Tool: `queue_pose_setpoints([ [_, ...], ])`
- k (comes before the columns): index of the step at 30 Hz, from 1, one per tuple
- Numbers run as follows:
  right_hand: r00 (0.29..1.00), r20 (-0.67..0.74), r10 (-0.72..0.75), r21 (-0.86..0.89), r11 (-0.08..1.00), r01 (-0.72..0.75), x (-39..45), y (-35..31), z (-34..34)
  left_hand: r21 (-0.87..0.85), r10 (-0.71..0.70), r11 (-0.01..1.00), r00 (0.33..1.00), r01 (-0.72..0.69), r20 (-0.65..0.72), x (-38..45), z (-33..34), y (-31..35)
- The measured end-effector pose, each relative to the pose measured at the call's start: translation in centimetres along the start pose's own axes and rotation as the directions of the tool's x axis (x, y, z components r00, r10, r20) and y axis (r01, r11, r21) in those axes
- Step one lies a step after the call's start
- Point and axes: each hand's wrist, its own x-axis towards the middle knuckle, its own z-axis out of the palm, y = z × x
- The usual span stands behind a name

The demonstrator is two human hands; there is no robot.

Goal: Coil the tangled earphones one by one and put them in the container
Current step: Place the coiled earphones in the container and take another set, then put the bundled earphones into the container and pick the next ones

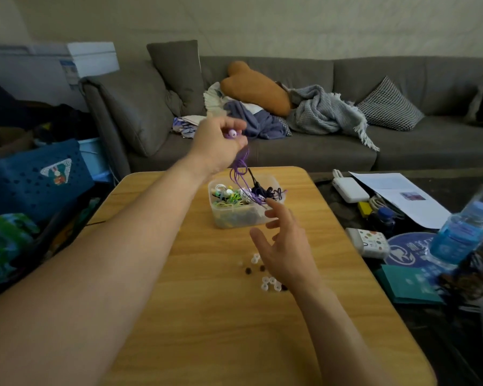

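A clear plastic container [236, 218] stands on the wooden table [207, 316], holding a tangle of white, green, yellow and black earphones [234, 196]. My left hand [221, 143] is raised above and behind it, shut on the purple earphones [241, 167]. One purple earbud shows between the fingers, and the purple cable hangs down into the container. My right hand [285, 246] hovers just in front of the container's right side, fingers apart, holding nothing. Its fingertips are close to the hanging cable's lower end.
Several loose white and dark ear tips [262, 271] lie on the table under my right hand. A low dark table at right carries a white charger [350, 189], papers [396, 196], a blue water bottle [460, 232] and a green booklet [410, 284]. A grey sofa [318, 135] stands behind.
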Motion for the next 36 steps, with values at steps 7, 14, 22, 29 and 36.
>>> queue_pose_setpoints([
  [7,1.0,-0.011,-0.004,-0.027,1.0,0.004,0.2,0.3,0.1,0.513,0.038,0.851,0.987,-0.114,0.157,-0.9,2.4,-6.4],
  [14,1.0,0.021,0.005,-0.05,0.999,-0.004,0.1,0.3,0.3,0.624,-0.041,0.762,0.949,-0.173,0.313,-2.0,2.7,-7.8],
  [22,0.999,0.031,-0.008,-0.066,0.998,0.01,0.0,0.0,0.6,0.68,-0.061,0.716,0.956,-0.159,0.288,-2.0,3.0,-8.5],
  [29,0.999,0.045,-0.002,-0.081,0.997,0.005,0.1,-0.1,0.9,0.682,-0.258,0.727,0.886,-0.085,0.385,-2.5,3.9,-7.8],
  [36,0.999,0.043,-0.024,-0.101,0.995,0.029,0.1,-0.7,1.4,0.509,-0.042,0.86,0.992,-0.023,0.116,-3.7,1.1,-6.8],
])
